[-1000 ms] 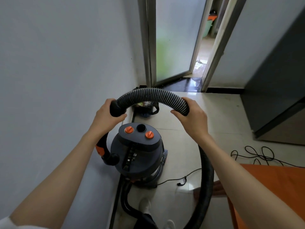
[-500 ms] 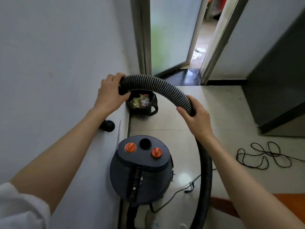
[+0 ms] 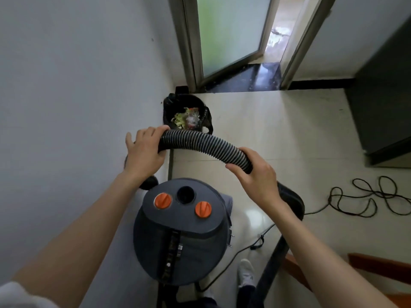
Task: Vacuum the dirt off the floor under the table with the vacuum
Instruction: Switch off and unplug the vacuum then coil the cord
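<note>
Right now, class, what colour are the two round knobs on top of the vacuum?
Orange: both knobs on the dark grey vacuum, seen in the head view.

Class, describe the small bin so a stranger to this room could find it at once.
Start at the glass door ahead, then drop to the floor corner where its frame meets the left wall. There stands the black bin, beyond the grey vacuum. Unlike the vacuum, it is open-topped and holds scraps.

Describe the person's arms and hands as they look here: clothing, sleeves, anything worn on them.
Both hands are bare: no gloves, rings or watch show on the left hand or the right hand. Both forearms are uncovered from wrist to frame edge. A bit of white sleeve shows at the lower left corner, on the left upper arm. No sleeve is in view on the right arm.
</note>
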### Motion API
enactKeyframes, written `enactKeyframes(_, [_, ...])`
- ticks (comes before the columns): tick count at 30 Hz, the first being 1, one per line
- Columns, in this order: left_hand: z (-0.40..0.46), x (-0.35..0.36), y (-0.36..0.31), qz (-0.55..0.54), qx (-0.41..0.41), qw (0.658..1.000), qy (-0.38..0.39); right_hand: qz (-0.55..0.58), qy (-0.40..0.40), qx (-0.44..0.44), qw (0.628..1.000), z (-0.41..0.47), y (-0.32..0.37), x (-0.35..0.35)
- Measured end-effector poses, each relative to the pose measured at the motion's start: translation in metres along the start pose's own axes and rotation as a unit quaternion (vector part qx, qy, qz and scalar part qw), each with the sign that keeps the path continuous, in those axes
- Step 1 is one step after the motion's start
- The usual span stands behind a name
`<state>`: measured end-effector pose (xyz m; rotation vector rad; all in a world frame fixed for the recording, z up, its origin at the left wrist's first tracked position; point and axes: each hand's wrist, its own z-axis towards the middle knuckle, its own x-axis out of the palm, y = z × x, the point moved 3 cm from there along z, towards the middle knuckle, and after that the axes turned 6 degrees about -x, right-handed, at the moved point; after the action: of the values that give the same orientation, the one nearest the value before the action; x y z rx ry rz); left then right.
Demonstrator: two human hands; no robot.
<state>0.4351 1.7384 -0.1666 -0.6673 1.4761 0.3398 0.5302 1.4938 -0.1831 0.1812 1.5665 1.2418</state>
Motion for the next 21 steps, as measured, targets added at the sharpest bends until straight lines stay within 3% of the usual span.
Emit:
enactKeyframes(6, [-0.031,-0.019,-0.034,-0.051,0.133,0.989,0.038,0.029,0.016,-0.027,0.999,-0.014,0.035,0.0])
enactKeyframes(9, [-0.044,-0.049,-0.041,-0.039,0.167,0.985,-0.001,0.038,0.006,-0.041,0.998,-0.021,0.057,-0.016])
enactKeyframes(17, [-0.132,-0.133,-0.048,-0.053,0.201,0.975,-0.072,-0.012,-0.07,-0.078,0.994,-0.08,0.114,-0.079])
enactKeyframes(21, [-0.184,-0.176,-0.059,-0.039,0.189,0.979,-0.067,-0.02,-0.058,-0.079,0.995,-0.128,0.136,-0.092])
